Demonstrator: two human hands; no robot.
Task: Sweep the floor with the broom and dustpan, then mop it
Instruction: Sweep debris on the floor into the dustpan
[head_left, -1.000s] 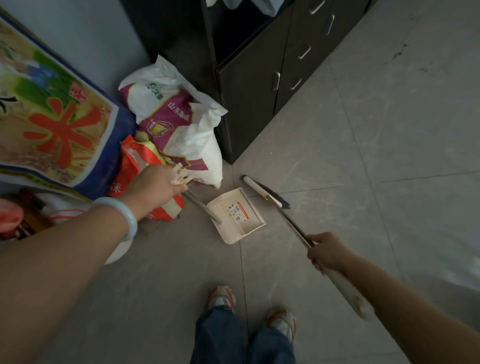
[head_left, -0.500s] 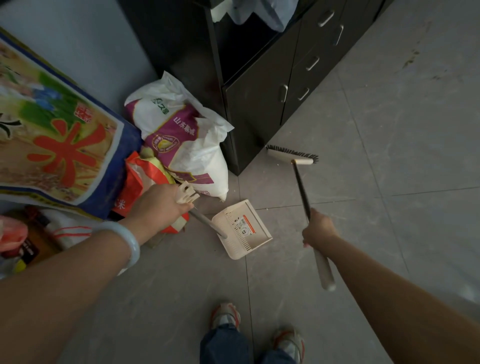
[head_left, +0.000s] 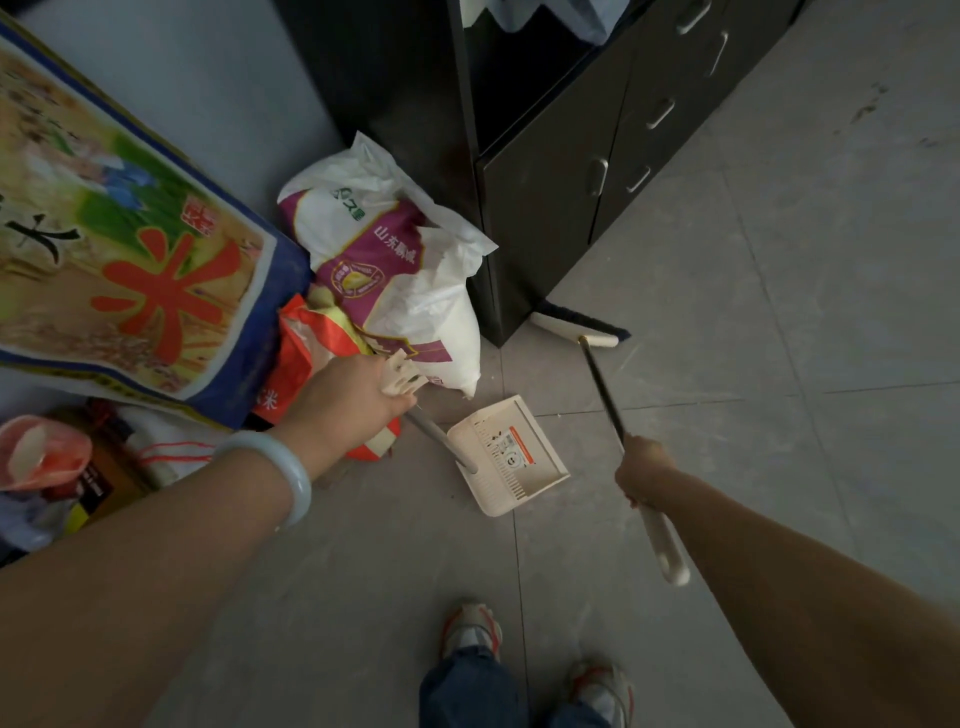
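Observation:
A cream dustpan (head_left: 511, 457) rests on the grey tiled floor (head_left: 727, 364), its mouth towards the right. My left hand (head_left: 358, 395) grips the cream top of its long grey handle, just in front of the sacks. My right hand (head_left: 641, 470) grips the broom's dark shaft, with the cream grip end sticking out below my wrist. The broom head (head_left: 576, 325), cream with dark bristles, lies on the floor at the foot of the black cabinet, beyond the dustpan. A few pale specks lie on the tiles near the broom head.
A black cabinet (head_left: 561, 171) with drawers stands at the back. Sacks lean by the wall: a white and purple bag (head_left: 395, 275), an orange bag (head_left: 306, 353) and a big printed rice sack (head_left: 119, 260). Bottles and a pink bag (head_left: 41, 452) sit far left. My feet (head_left: 472, 629) stand below.
The broom head swung from beside the dustpan out to the foot of the cabinet. My right hand shifted forward with it. The dustpan and my left hand stayed put.

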